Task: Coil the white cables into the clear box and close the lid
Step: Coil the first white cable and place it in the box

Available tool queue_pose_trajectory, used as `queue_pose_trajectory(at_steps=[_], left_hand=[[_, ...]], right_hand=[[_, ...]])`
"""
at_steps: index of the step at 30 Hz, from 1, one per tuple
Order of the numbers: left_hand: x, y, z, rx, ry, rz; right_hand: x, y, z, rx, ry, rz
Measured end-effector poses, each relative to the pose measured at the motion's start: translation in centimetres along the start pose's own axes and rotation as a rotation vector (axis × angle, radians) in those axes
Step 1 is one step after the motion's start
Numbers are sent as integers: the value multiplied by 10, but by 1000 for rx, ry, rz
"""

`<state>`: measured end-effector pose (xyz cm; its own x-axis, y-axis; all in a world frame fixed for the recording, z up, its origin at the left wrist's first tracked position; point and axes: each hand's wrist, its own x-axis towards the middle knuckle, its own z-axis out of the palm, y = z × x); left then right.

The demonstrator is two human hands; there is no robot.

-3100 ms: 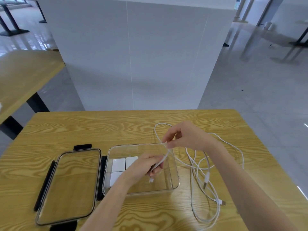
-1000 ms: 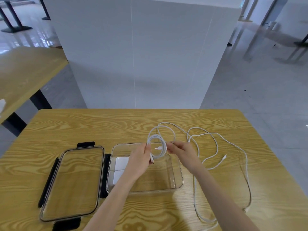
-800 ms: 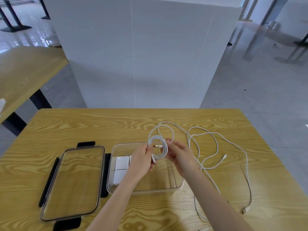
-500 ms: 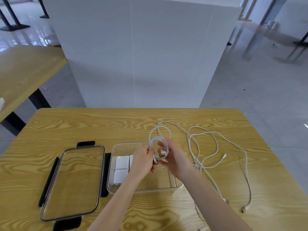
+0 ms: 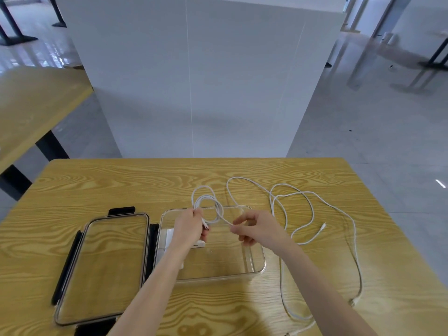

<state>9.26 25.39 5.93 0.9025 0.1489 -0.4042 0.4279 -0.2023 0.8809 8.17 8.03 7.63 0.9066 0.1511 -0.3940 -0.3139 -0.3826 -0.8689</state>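
My left hand (image 5: 189, 227) is closed on a small coil (image 5: 208, 206) of white cable just above the far edge of the clear box (image 5: 252, 267), and my right hand (image 5: 257, 230) pinches the strand running out of that coil between thumb and fingers (image 5: 238, 220). The remaining white cables (image 5: 303, 214) sprawl in loose loops on the table (image 5: 97, 183) to the right of the box. The lid (image 5: 101, 265) lies flat just left of it, with white blocks (image 5: 169, 238) inside the box's left end.
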Motion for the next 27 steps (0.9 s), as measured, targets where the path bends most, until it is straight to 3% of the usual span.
queue_pose_trajectory(at_steps=[4, 7, 13, 15, 19, 21, 24, 27], left_hand=[[12, 2, -15, -145, 41, -85], [11, 2, -20, -215, 69, -101], [-12, 15, -5, -438, -90, -86], [-19, 18, 2, -492, -142, -85], [-25, 19, 14, -521, -176, -93], [-26, 17, 17, -498, -165, -90], [-27, 13, 18, -487, -129, -81], [-27, 11, 19, -474, -110, -78]], right_hand=[[-5, 7, -16, -118, -58, -21], [-7, 15, -25, -238, -12, -15], [0, 25, -1, -359, 98, -70], [2, 25, 13, -241, 139, -116], [3, 10, 30, 370, 94, -153], [4, 4, 31, 538, 39, -164], [6, 5, 28, 690, -34, -125], [7, 9, 27, 669, -76, -107]])
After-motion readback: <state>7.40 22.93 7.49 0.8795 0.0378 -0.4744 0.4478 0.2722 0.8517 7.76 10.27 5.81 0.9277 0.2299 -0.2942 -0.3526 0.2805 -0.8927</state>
